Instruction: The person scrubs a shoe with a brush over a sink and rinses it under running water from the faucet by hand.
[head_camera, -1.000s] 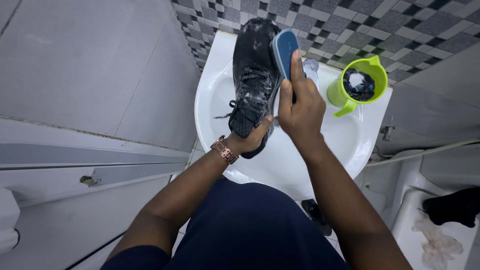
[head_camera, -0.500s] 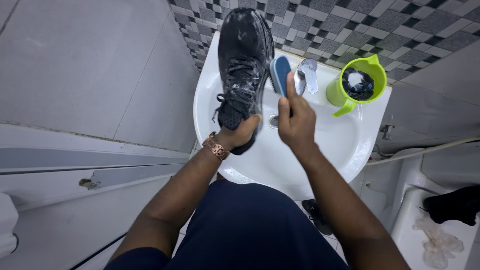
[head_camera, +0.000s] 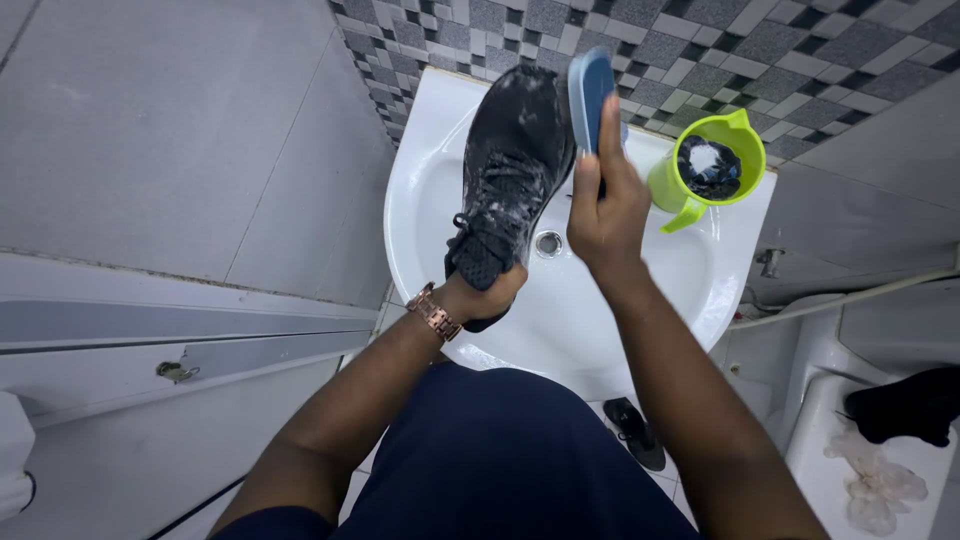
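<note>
Shoes (head_camera: 510, 170): 2; brush (head_camera: 590, 85): 1

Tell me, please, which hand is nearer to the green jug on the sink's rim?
Right. The right hand, gripping the blue brush, is just beside the green jug; the left hand holds the shoe's heel, farther away.

The right hand (head_camera: 607, 205) has lifted the blue brush (head_camera: 589, 87) from down near the drain up to the toe end of the black shoe (head_camera: 510, 170), at the back edge of the white basin (head_camera: 700, 280), much as a second ago. The shoe now lies tilted, toe toward the back right of the basin
</note>
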